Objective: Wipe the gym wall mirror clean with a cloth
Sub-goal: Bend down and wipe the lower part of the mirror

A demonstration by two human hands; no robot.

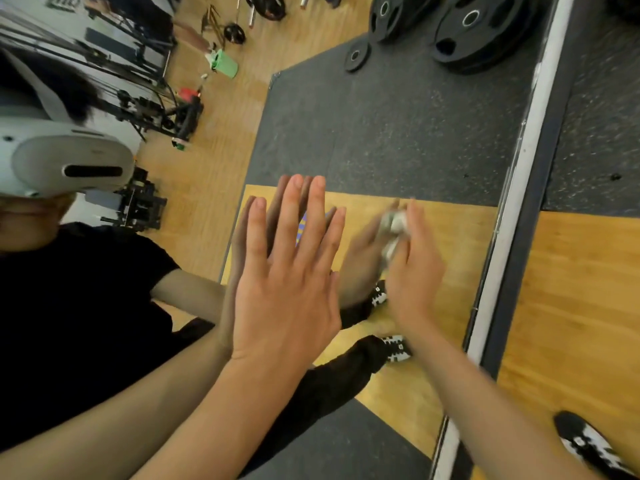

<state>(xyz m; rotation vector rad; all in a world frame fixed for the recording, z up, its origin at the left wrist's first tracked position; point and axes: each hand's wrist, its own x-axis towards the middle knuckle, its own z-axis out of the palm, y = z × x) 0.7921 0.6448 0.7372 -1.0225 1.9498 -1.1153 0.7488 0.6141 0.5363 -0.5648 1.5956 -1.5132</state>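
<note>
The wall mirror [398, 133] fills most of the view, and its pale frame edge [512, 216] runs diagonally at the right. My left hand [287, 282] lies flat on the glass with its fingers spread and holds nothing. My right hand [412, 271] is blurred and presses a small crumpled grey-white cloth [393, 225] against the mirror, just right of the left hand. Both hands' reflections meet them in the glass.
The reflection shows a person in a black shirt wearing a white headset [65, 157], weight plates [481, 26], a green cup [225, 64] and gym machines. Real wood floor [571, 306], dark rubber mat [602, 133] and my shoe [588, 445] lie right of the frame.
</note>
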